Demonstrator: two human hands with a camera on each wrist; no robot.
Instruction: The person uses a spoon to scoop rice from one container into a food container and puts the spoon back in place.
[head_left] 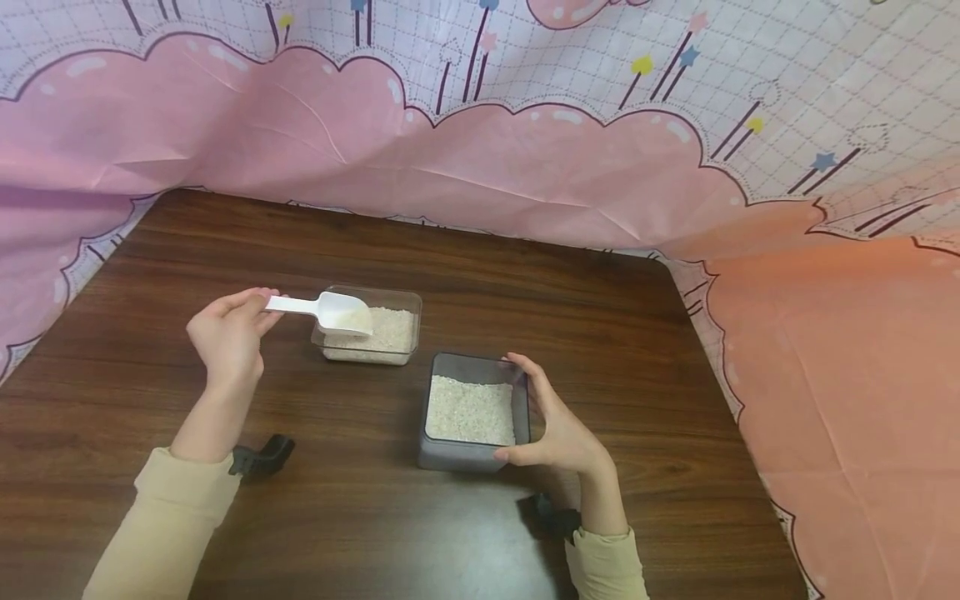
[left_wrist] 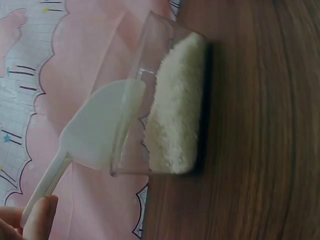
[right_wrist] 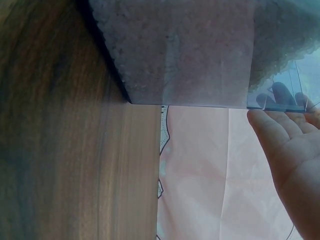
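Note:
My left hand (head_left: 231, 337) pinches the handle of a white plastic scoop (head_left: 330, 307), with some rice in its bowl. The scoop hangs above a small clear plastic box (head_left: 417, 321) partly filled with white rice (head_left: 390, 329). In the left wrist view, the scoop (left_wrist: 92, 125) is tilted beside and over the rim of the clear box. A taller grey see-through container (head_left: 461, 454) stands nearer and to the right, holding more rice (head_left: 471, 412). My right hand (head_left: 562, 433) grips its right side, thumb at the front corner and fingers at the back.
Both containers stand on a dark brown wooden table (head_left: 360, 517). A pink and white patterned sheet (head_left: 480, 167) hangs behind the table and along its sides. Black wrist mounts (head_left: 262, 457) stick out from both sleeves.

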